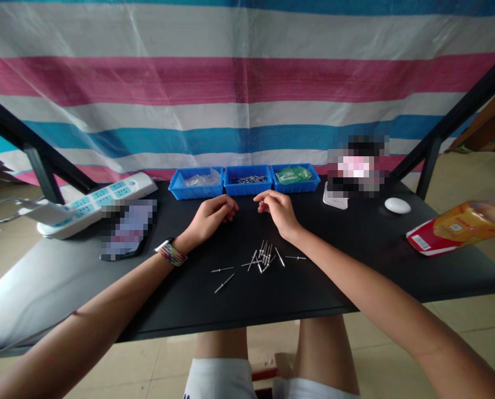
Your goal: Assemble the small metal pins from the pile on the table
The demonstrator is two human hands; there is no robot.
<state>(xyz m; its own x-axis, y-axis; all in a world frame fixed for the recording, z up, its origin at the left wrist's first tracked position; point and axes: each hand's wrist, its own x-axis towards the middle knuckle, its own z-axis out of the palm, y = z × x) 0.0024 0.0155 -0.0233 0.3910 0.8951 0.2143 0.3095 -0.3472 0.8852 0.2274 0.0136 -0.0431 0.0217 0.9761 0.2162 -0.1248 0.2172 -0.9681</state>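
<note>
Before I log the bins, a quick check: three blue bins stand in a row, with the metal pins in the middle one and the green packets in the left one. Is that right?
Not quite: the head view shows the green packets in the right bin, not the left one. The metal pins are in the middle bin of the row, as you say.

Open lane off the rivets [268, 259], near twelve o'clock, between left hand [213, 213] and right hand [281, 213]; middle blue bin [248, 189] blocks its end!

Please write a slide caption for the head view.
Left hand and right hand near three blue bins; metal rivets lie on the black table.
</note>
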